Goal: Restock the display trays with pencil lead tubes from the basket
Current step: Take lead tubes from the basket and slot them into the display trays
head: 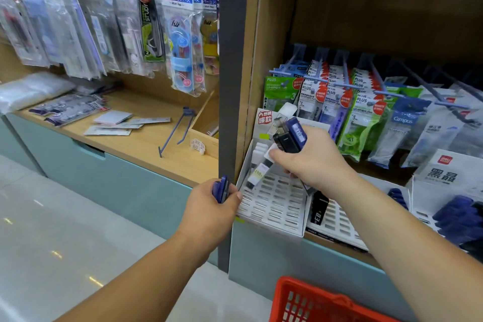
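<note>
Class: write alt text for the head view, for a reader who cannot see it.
The right hand holds a bunch of lead tubes over a white display tray; the left hand grips a blue tube. A red basket sits below.

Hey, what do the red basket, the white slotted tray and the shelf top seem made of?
Red basket: moulded plastic, slightly glossy, with a grid of holes. White slotted tray: probably matte card, with folded edges; thin plastic is possible. Shelf top: pale wood grain, likely smooth laminate.
</note>
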The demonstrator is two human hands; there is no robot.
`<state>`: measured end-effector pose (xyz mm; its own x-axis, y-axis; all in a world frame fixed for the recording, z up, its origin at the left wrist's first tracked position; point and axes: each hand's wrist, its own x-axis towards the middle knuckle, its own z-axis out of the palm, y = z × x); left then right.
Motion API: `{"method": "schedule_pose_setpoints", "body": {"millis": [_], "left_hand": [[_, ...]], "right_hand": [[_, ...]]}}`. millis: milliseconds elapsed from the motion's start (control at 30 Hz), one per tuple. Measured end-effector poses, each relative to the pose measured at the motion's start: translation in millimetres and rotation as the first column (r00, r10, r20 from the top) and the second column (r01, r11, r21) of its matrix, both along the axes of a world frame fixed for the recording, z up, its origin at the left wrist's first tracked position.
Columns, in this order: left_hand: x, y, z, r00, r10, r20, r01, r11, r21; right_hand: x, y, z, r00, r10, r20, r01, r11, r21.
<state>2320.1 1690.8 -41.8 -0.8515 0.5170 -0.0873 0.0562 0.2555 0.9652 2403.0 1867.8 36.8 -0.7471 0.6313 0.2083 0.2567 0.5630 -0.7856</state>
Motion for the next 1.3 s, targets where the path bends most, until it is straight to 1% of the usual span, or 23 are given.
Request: {"method": "schedule_pose_setpoints", "body": {"millis": [67, 100, 200, 333, 533, 667, 767, 867, 967, 1000, 1067, 1133, 1167, 1200, 1233, 1267, 1300], "left_hand": [[-1.8, 0.6, -6.0, 1.000, 0.011, -0.020, -0.012, 0.999, -0.051], [-2.4, 1.1, -8.9, 1.000, 0.013, -0.027, -0.015, 0.997, -0.075], [-3.4, 3.0, -15.2, 1.000, 0.016, -0.026, -0.019, 0.993, -0.113], [-3.1, 5.3, -18.6, 1.000, 0.019, 0.014, -0.018, 0.995, -0.100], [-4.4, 4.4, -20.7, 0.999, 0.028, 0.020, -0.026, 0.996, -0.086], [-4.3, 2.4, -21.3, 0.999, 0.020, 0.026, -0.017, 0.995, -0.094], [-3.5, 2.0, -20.3, 0.999, 0.018, 0.035, -0.015, 0.996, -0.085], [-2.9, 1.8, -18.7, 0.999, 0.014, 0.039, -0.011, 0.997, -0.079], [-2.4, 1.5, -17.1, 0.999, 0.007, 0.036, -0.004, 0.997, -0.078], [-2.6, 1.3, -16.9, 1.000, 0.003, 0.031, -0.001, 0.996, -0.085], [-2.9, 0.5, -16.1, 1.000, -0.001, 0.022, 0.003, 0.995, -0.096], [-3.5, -0.1, -14.6, 1.000, 0.001, 0.020, 0.000, 0.996, -0.090], [-3.6, -0.1, -12.8, 1.000, 0.013, 0.010, -0.012, 0.997, -0.079], [-3.4, 0.3, -9.8, 1.000, 0.029, -0.009, -0.030, 0.998, -0.058], [-2.2, 1.0, -5.3, 0.998, 0.043, -0.037, -0.044, 0.999, -0.028], [0.3, 2.3, 0.4, 0.997, 0.042, -0.060, -0.042, 0.999, 0.008], [4.6, 3.8, 6.8, 0.998, 0.021, -0.066, -0.018, 0.999, 0.045]], "right_hand": [[-5.5, -1.3, 1.6, 0.999, -0.014, -0.041, 0.017, 0.998, 0.052], [-8.3, -2.1, 1.9, 0.999, -0.020, -0.037, 0.023, 0.995, 0.095], [-15.6, -3.3, -5.3, 0.998, -0.040, 0.044, 0.029, 0.974, 0.224], [-20.8, -7.0, -18.8, 0.993, -0.063, 0.102, 0.029, 0.951, 0.309], [-23.8, -8.9, -22.1, 0.996, -0.048, 0.072, 0.023, 0.952, 0.305], [-21.7, -7.1, -19.7, 0.990, -0.014, 0.139, -0.033, 0.943, 0.332], [-20.1, -4.7, -18.1, 0.989, 0.012, 0.146, -0.061, 0.940, 0.335], [-20.0, -4.2, -22.7, 0.984, 0.000, 0.177, -0.073, 0.911, 0.407], [-22.1, -5.0, -27.0, 0.981, 0.043, 0.187, -0.116, 0.910, 0.399], [-22.9, -5.2, -26.8, 0.978, 0.076, 0.196, -0.147, 0.914, 0.378], [-22.8, -4.8, -24.8, 0.969, 0.135, 0.208, -0.192, 0.939, 0.284], [-20.3, -6.1, -20.4, 0.982, 0.122, 0.145, -0.143, 0.979, 0.143], [-18.2, -6.4, -17.8, 0.993, 0.097, 0.062, -0.098, 0.995, 0.006], [-15.6, -7.7, -14.3, 0.996, 0.072, -0.049, -0.080, 0.978, -0.194], [-12.7, -9.2, -10.9, 0.986, 0.047, -0.158, -0.108, 0.907, -0.408], [-9.8, -10.9, -7.6, 0.971, 0.025, -0.237, -0.159, 0.808, -0.567], [-6.7, -11.4, -5.4, 0.960, 0.012, -0.281, -0.202, 0.724, -0.660]]}}
